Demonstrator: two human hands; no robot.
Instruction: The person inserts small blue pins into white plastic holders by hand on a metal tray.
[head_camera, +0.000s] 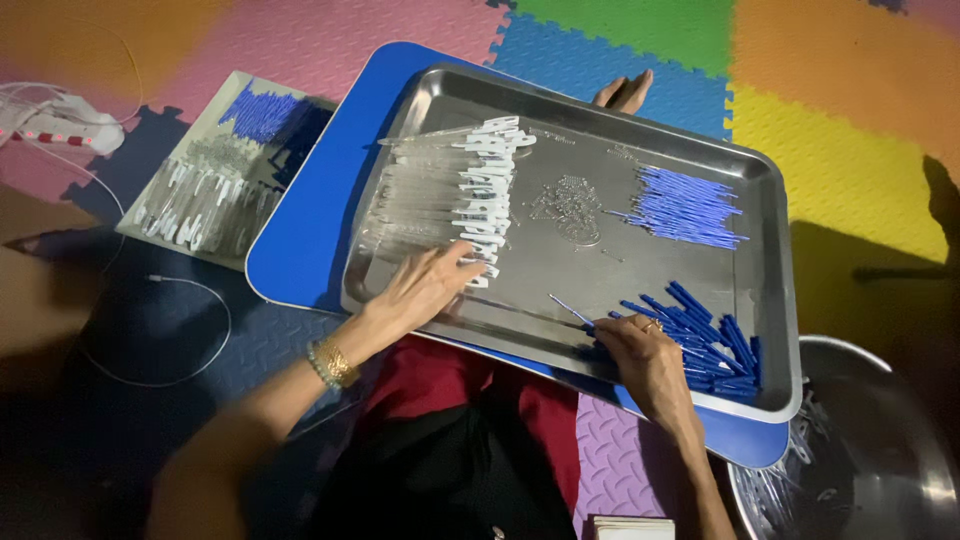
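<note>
Head view: a person seated on a foam-mat floor works over a steel tray (770, 300) resting on a blue board (300, 250) across the lap. The left hand (425, 290) lies spread, fingers open, on a row of clear barrels (420, 205) with white clips, touching those nearest the wrist. The right hand (645, 360) is curled at the edge of a heap of blue caps (715, 345); a thin blue refill (570, 310) juts out just beyond its fingertips, though whether it is pinched cannot be told. More refills (690, 208) lie fanned out farther ahead of the right hand, small springs (568, 205) between the hands. The parts look light, stiff and slick, likely to roll; each seems best pinched at mid-length. A steel bowl (890, 450) sits beside the right forearm.
</note>
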